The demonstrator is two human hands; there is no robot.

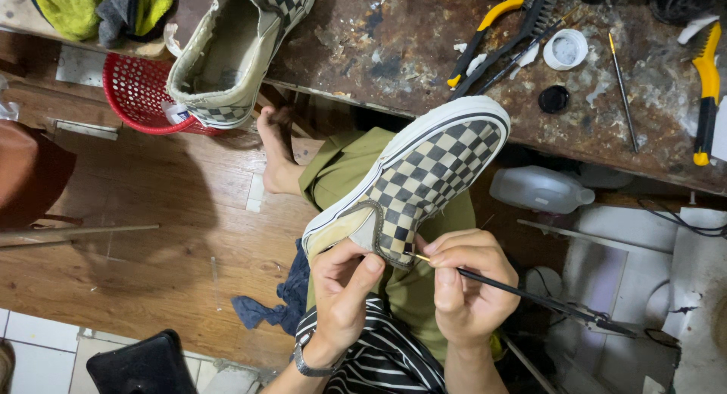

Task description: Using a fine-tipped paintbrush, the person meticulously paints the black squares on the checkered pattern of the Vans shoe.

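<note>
Rusty surface (394, 45) far; your left hand (344, 288) grips the checkered shoe (420, 178), toe pointing far-right; right hand (466, 288) pinches a thin brush (530, 294).

A small shoe-repair workshop is showing itself here: a stained, rusty workbench (394, 45) is carrying yellow-handled brushes (485, 26), a glue pot (565, 48) and thin tools, a worn checkered shoe (227, 53) is sitting at its left edge, and rags (280, 303) are lying on the wooden floor (174, 212).

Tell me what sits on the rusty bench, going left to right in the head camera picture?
Checkered shoe lying on the bench edge → yellow-handled brush → white lid → small black cap → thin stick tool → second yellow-handled tool.
</note>
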